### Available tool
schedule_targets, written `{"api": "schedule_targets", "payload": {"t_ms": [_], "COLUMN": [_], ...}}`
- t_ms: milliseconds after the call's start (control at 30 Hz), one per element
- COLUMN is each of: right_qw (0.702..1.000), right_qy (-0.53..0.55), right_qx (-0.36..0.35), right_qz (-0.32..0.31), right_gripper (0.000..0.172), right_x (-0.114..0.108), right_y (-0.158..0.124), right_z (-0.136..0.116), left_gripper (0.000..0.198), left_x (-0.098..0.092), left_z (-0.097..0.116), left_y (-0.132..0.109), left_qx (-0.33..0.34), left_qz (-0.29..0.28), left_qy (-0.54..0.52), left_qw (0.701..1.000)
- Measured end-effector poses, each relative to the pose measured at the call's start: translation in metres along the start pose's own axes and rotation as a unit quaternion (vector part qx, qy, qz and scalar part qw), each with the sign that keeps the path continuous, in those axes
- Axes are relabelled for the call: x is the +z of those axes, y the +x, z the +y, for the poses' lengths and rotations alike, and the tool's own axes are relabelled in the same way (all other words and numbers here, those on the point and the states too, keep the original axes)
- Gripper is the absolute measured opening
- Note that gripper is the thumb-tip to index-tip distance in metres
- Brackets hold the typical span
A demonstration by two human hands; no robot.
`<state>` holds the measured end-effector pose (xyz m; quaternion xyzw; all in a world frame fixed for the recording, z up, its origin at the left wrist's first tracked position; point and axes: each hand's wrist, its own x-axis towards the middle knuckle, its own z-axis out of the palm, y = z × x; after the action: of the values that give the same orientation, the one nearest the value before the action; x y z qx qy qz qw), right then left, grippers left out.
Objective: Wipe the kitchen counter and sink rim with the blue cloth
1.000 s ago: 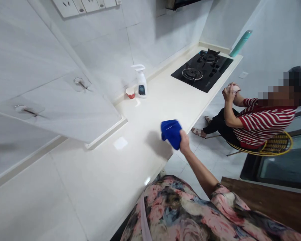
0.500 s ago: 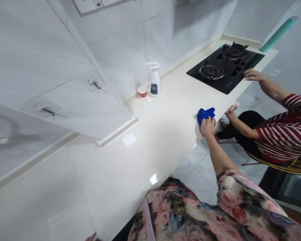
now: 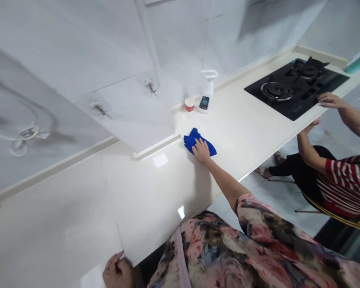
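**Crumpled royal-blue fabric cloth lay under a bare right hand on a glossy cream-white table**

The cloth rested on the table, just beside the end of the low ledge at the foot of a pale marbled wall panel. It looked light, soft and limp, with no stiffness and nothing to break; probably it would slide easily on so smooth a surface. The gathered middle seemed the best place to take hold, as a loose corner would likely let the rest trail. Its long axis slanted across the view: the bunched end was toward the panel, and a flatter, pointed corner faced right and toward the table's front edge.

The right hand's grip lay over the cloth with fingers extended; whether they pinched a fold could not be told. The bare left hand was at the front edge, fingers curled, no object visible in it; whether its grip closed on the edge was unclear.

Behind the cloth stood a small red-and-white cup, beside a white plastic spray bottle with a dark label. Farther right, a co-worker's hand touched the edge of a black glass gas hob.
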<state>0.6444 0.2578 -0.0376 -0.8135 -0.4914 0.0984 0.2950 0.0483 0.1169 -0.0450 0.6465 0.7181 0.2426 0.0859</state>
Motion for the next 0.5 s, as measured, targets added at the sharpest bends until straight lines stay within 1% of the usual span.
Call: {"api": "schedule_targets", "payload": {"t_ms": [67,167,233,300,367,400,467,500], "right_qw": [0.998,0.989,0.977,0.957,0.930,0.916,0.898,0.899], "right_qy": [-0.002,0.000,0.015,0.041,0.068,0.078,0.090,0.089], "right_qx": [-0.054,-0.126,-0.183,-0.252,-0.322,-0.351,-0.383,-0.382], "right_qz": [-0.028,-0.076,-0.108,-0.135,-0.164,-0.178,-0.196,-0.194], "right_gripper": [0.035,0.031,0.029,0.026,0.023,0.021,0.020,0.021], "right_x": [0.021,0.050,0.066,0.078,0.083,0.082,0.073,0.065], "right_y": [-0.024,-0.073,-0.108,-0.140,-0.163,-0.172,-0.181,-0.183], "right_z": [-0.035,-0.082,-0.107,-0.126,-0.133,-0.132,-0.120,-0.109], "left_gripper": [0.026,0.027,0.027,0.027,0.028,0.028,0.029,0.029], "left_x": [-0.002,-0.002,0.000,0.002,0.003,0.002,-0.003,-0.007], "left_z": [0.010,0.018,0.019,0.019,0.020,0.021,0.018,0.015], "left_y": [-0.002,-0.005,-0.006,-0.006,-0.007,-0.007,-0.011,-0.014], "left_qx": [-0.029,-0.037,-0.037,-0.029,-0.020,-0.014,0.003,0.015], "left_qz": [0.030,0.046,0.052,0.056,0.059,0.060,0.055,0.048], "left_qy": [-0.011,-0.029,-0.034,-0.037,-0.040,-0.045,-0.065,-0.078], "left_qw": [0.999,0.998,0.997,0.997,0.997,0.997,0.996,0.996]}}
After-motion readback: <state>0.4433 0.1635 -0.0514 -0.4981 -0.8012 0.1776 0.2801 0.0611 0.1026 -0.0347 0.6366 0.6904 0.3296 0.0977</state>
